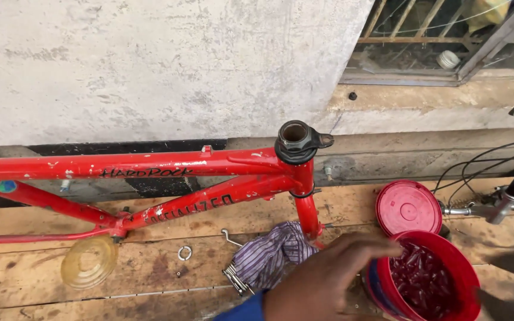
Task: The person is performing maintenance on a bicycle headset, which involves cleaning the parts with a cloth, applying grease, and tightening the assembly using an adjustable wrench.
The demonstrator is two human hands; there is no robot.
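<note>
Right now one hand (pixel 328 273) comes in from the bottom edge, blue sleeve (pixel 239 310) at the wrist, and I judge it the left one. Its fingers are loosely curled and reach rightward onto the near rim of the red tub (pixel 432 279); whether they pinch anything I cannot tell. The tub sits just right of the hand, open, full of dark red grease, its red lid (pixel 408 208) leaning behind it. Over at the right edge only a blurred patch shows, perhaps the other hand, state unreadable. Behind the hand stands the red bicycle frame (pixel 150 172), long tube running left to right, headset cup (pixel 295 139) up top. A striped rag (pixel 272 252) lies just left of the hand.
</note>
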